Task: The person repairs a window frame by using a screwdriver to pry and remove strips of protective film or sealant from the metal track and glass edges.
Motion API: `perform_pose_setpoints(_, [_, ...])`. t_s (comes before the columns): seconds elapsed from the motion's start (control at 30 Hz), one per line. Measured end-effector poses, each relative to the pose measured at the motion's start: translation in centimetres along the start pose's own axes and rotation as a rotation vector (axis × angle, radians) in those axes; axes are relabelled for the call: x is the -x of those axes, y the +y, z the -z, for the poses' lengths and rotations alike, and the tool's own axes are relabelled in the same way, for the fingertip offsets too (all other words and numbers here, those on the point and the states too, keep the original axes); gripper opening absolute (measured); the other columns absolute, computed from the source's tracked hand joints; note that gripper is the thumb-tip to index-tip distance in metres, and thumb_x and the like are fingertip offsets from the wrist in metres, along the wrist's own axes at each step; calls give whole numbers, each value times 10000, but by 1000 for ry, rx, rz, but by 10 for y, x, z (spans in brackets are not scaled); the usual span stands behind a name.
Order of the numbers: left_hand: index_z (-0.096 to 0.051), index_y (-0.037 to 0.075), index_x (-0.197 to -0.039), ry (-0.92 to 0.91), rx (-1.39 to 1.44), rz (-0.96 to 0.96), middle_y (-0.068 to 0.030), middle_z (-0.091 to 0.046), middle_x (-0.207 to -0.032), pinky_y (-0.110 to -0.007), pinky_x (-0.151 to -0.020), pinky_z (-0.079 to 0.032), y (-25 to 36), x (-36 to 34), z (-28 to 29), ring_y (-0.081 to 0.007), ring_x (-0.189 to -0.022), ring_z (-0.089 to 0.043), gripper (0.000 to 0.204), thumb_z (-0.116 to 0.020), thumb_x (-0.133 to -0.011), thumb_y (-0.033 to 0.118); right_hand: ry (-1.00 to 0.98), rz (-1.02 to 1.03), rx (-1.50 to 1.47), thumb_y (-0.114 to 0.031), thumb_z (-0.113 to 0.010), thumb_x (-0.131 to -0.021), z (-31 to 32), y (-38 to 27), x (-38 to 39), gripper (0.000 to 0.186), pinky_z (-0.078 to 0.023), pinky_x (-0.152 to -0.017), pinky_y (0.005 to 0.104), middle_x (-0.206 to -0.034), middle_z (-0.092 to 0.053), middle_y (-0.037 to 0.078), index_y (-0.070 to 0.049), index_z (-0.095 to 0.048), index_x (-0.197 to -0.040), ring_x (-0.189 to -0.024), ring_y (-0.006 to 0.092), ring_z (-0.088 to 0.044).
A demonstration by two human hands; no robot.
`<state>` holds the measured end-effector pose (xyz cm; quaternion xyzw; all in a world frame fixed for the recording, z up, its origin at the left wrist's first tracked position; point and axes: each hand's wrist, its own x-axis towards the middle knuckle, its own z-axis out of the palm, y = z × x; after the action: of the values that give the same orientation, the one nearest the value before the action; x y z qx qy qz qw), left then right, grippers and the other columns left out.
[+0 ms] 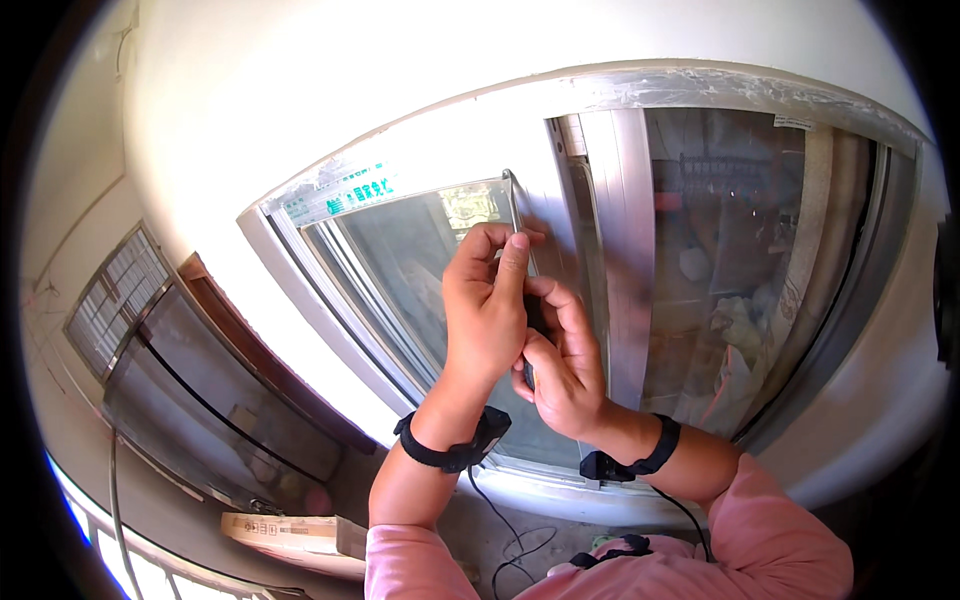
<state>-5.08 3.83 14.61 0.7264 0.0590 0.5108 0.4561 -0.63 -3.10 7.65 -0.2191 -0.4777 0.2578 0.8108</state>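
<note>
My left hand [483, 310] is closed, its thumb and fingers pinching a thin upright metal strip [515, 205] at the side edge of a glass window panel [400, 240]. Just below and to its right, my right hand [570, 375] is curled around a dark object [535, 318]. Most of that object is hidden by the fingers, so its kind cannot be made out. Both hands are close together, in front of the sliding window. Behind them runs a wide silver upright frame [622, 230].
A second glass pane [725, 260] lies to the right in the scuffed aluminium frame [680, 88]. At lower left are a cardboard box [285, 540] and a large dark framed panel [220, 390]. Black straps on both wrists carry small devices with cables [510, 540] hanging down.
</note>
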Motion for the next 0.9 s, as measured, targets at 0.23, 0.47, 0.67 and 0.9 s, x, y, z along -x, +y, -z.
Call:
perform_pose_setpoints(0.23, [-648, -15, -940, 24, -74, -37, -19, -657, -884, -210, -697, -416, -1, 0, 3, -62, -771, -481, 189, -544, -979, 138, 25, 129, 370, 35, -487, -916, -1, -10, 1, 415, -487, -669, 248, -993, -596, 91, -1, -402, -1320, -791, 125, -589])
perform_pose_setpoints(0.47, [-669, -28, -950, 40, -103, -40, -24, -669, -887, -208, -654, -422, -6, -4, 0, -49, -719, -483, 212, -548, -978, 144, 84, 245, 500, 82, -537, -861, 4, -6, -3, 397, -503, -754, 286, -997, -623, 150, 31, -483, -1251, -863, 188, -629])
perform_pose_setpoints(0.67, [-675, -54, -1015, 30, -184, -13, -43, -686, -877, -224, -694, -448, 1, -7, 2, -72, -764, -541, 253, -528, -984, 149, 130, 350, 619, 107, -549, -818, 0, 0, -8, 420, -514, -767, 321, -1052, -608, 186, 34, -514, -1230, -891, 262, -643])
perform_pose_setpoints(0.9, [-675, -61, -1009, 7, -125, -38, -54, -686, -865, -234, -684, -456, 10, -22, 0, -81, -764, -551, 274, -509, -991, 156, 133, 392, 633, 110, -545, -816, -2, -7, -24, 424, -512, -772, 345, -1059, -608, 199, 32, -519, -1232, -924, 283, -639])
